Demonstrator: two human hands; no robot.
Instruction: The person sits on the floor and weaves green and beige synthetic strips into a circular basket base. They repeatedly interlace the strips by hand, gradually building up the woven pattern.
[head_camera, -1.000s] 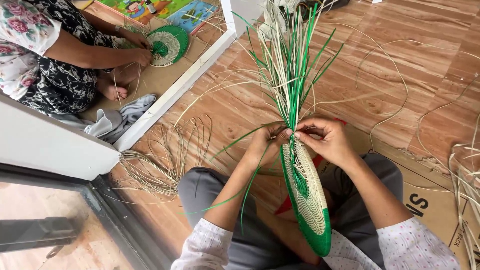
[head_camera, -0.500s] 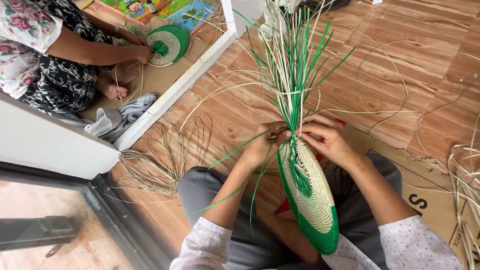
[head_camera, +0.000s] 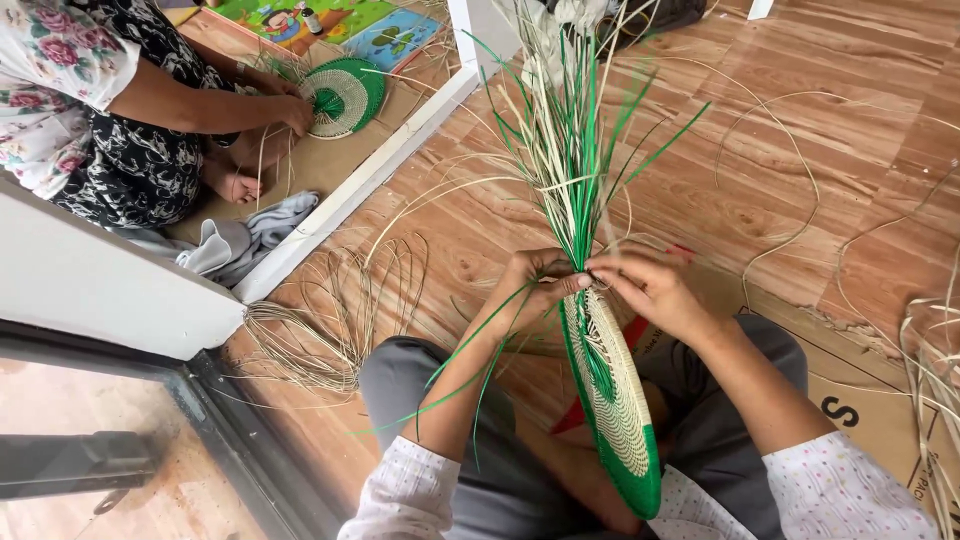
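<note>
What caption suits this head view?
Both hands, left hand and right hand, pinch strands atop a green-and-cream woven disc.

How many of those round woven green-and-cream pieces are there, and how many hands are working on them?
Round woven green-and-cream pieces: 2, one held edge-on in the person's lap, one flat on the mat by the co-worker.
Hands of the person wearing the camera: 2, left hand and right hand, both at the top rim of the lap piece.
Co-worker's hand in view: 1.
Total: 5.
</note>
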